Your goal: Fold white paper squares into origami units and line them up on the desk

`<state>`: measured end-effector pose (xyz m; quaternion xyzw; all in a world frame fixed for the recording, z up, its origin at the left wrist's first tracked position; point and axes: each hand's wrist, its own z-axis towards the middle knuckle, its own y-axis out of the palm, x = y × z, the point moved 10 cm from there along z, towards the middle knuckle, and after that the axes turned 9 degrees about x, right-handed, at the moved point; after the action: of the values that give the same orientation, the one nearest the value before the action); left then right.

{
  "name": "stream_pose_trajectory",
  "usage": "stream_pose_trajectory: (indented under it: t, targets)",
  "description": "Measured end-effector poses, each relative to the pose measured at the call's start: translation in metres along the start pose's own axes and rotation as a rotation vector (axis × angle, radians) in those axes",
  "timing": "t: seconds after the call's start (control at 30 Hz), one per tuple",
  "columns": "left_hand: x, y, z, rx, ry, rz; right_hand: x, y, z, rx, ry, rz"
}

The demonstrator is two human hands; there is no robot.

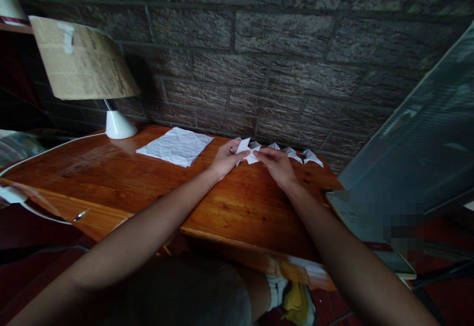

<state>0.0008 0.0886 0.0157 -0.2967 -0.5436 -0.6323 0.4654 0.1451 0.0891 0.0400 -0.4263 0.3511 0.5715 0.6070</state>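
Note:
Between my two hands, just over the wooden table (237, 207), is a small piece of folded white paper (253, 158) with pointed corners. My left hand (226, 158) pinches its left side, thumb across the front. On the other side my right hand (276, 164) grips the right edge between thumb and fingers. Behind and to the right of my hands, several folded white paper pieces (313, 158) stand in a row near the wall. Creased white paper sheets (177, 146) lie flat to the left of my left hand.
A lamp (120, 124) with a newspaper-covered shade (83, 61) stands at the table's back left, its white cord (55, 144) trailing left. A dark brick wall (281, 34) rises behind. At right are a greyish translucent panel (414, 118) and a partly blurred flat device (370, 232).

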Motion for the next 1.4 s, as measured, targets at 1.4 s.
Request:
stream_pose_trajectory:
  t: [1.4]
  targets:
    - [-0.031,-0.012,-0.001,0.075,-0.338,-0.104,0.013,0.016,-0.003,-0.076,0.007,0.111]
